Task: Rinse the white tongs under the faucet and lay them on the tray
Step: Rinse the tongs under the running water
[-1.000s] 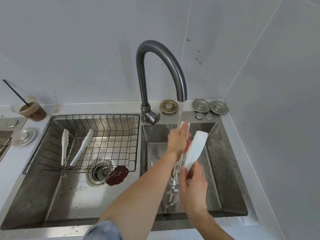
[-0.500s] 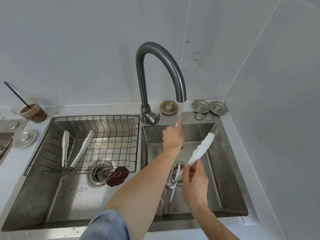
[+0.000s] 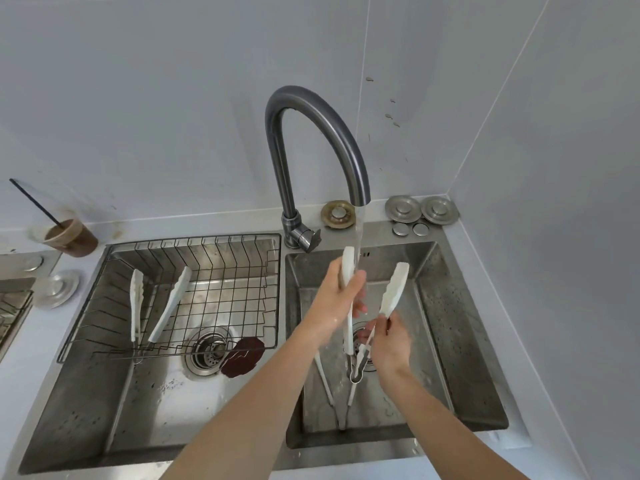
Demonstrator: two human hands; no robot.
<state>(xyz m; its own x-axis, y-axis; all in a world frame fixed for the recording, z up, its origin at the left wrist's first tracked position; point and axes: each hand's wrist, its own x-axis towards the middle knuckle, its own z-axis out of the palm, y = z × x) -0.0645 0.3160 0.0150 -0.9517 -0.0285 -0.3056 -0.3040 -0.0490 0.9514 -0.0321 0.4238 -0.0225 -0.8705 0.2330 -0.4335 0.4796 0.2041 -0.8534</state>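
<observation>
A pair of white tongs (image 3: 394,289) is held under the running faucet (image 3: 282,168), spread in a V with the hinge low over the drain and both tips pointing up toward the spout. The water stream (image 3: 358,237) falls along the arm nearer the spout. The left hand (image 3: 337,299) is wrapped round that arm just below its tip, while the right hand (image 3: 389,344) pinches the other arm lower down, close to the hinge. All of this hangs above the right basin (image 3: 450,306), directly below the spout.

The wire tray (image 3: 207,252) sits across the basin to the left of the faucet, well apart from the stream, and another pair of tongs (image 3: 136,303) lies in it. A dark red disc (image 3: 242,355) rests by that basin's drain, and a cup with a brown drink (image 3: 71,237) stands on the counter far left of the faucet.

The rinse appears under way. The tray lies on the left hand's side, so that hand is the nearer carrier; the tongs' long axis stands nearly upright and would need tipping flat to be laid down.
</observation>
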